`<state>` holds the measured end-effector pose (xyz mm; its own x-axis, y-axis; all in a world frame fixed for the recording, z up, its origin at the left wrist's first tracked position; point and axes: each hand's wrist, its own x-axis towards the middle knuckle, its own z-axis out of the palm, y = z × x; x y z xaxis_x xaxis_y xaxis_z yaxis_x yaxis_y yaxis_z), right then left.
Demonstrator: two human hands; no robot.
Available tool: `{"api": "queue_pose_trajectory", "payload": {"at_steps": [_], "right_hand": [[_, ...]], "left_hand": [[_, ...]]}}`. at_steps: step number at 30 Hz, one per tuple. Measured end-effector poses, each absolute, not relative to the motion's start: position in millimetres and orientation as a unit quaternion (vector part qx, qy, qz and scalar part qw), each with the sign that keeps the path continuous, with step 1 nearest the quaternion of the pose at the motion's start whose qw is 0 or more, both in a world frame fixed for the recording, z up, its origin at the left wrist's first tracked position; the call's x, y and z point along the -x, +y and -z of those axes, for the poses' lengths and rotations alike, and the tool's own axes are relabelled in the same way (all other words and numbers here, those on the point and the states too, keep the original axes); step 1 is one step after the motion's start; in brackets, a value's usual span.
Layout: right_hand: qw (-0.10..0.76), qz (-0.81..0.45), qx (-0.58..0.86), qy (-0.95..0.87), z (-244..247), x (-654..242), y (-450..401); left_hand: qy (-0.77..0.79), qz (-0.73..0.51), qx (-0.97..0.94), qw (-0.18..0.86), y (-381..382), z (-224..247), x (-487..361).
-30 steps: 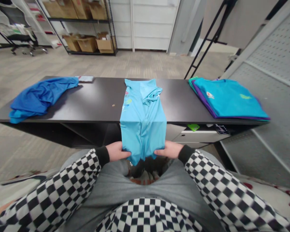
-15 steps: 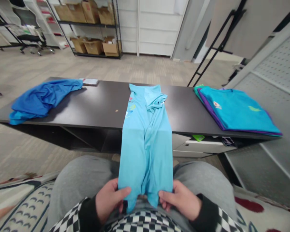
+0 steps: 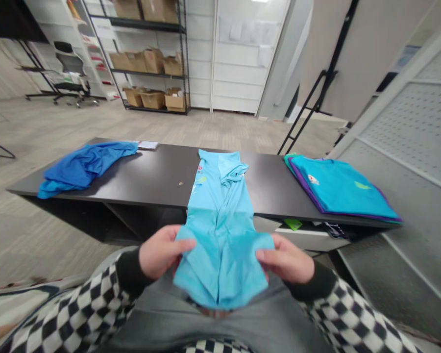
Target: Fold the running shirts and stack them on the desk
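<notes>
A light blue shirt (image 3: 220, 196) lies lengthwise over the dark table (image 3: 158, 176), its near part hanging past the front edge above my lap. My left hand (image 3: 165, 250) pinches its left side, thumb on top. On the right side my right hand (image 3: 286, 260) grips the cloth the same way. Between and below the hands the loose lower end of the cloth flares out, slightly blurred. Small printed logos show on the shirt's left side, and a sleeve is folded in near its far end.
A crumpled blue garment (image 3: 84, 166) lies at the table's left end, near a small flat white item (image 3: 147, 145). Folded teal and purple shirts (image 3: 345, 189) are stacked at the right. Behind stand shelves with cardboard boxes (image 3: 153, 100) and an office chair (image 3: 70, 73).
Both hands have moved forward and up, nearer the table edge, and slightly farther apart, still holding the light blue shirt. Its near end now spreads wider. The view has tilted up.
</notes>
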<state>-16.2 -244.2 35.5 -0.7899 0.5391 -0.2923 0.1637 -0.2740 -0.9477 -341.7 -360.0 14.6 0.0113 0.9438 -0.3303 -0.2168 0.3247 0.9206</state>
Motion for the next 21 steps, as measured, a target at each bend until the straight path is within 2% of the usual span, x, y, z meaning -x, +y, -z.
{"api": "queue_pose_trajectory", "payload": {"at_steps": [2,4,7,11,15,17,21], "right_hand": [[0.258,-0.708,0.312,-0.578,-73.2,46.5,-191.4],[0.354,-0.671,0.318,-0.569,-104.4,81.1,-133.9],[0.405,-0.655,0.337,-0.541,-125.4,118.8,-62.6],[0.463,-0.639,0.357,-0.5,-96.7,113.3,-30.7],[0.467,-0.594,0.376,-0.537,-39.7,70.3,-57.8],[0.481,-0.518,0.397,-0.585,-22.6,53.7,-76.1],[0.401,-0.314,0.432,-0.744,-22.5,46.6,-94.7]], "left_hand": [[0.478,-0.544,-0.341,0.599,-299.6,-58.1,352.9],[0.474,-0.591,-0.315,0.572,-234.9,-95.5,363.3],[0.495,-0.623,-0.228,0.561,-163.4,-121.8,375.4],[0.538,-0.685,-0.182,0.457,-160.8,-86.4,383.9],[0.602,-0.643,-0.345,0.326,-227.1,-16.1,384.0],[0.647,-0.6,-0.419,0.214,-254.8,3.9,382.5],[0.696,-0.451,-0.558,-0.017,-259.1,1.5,381.7]]}}
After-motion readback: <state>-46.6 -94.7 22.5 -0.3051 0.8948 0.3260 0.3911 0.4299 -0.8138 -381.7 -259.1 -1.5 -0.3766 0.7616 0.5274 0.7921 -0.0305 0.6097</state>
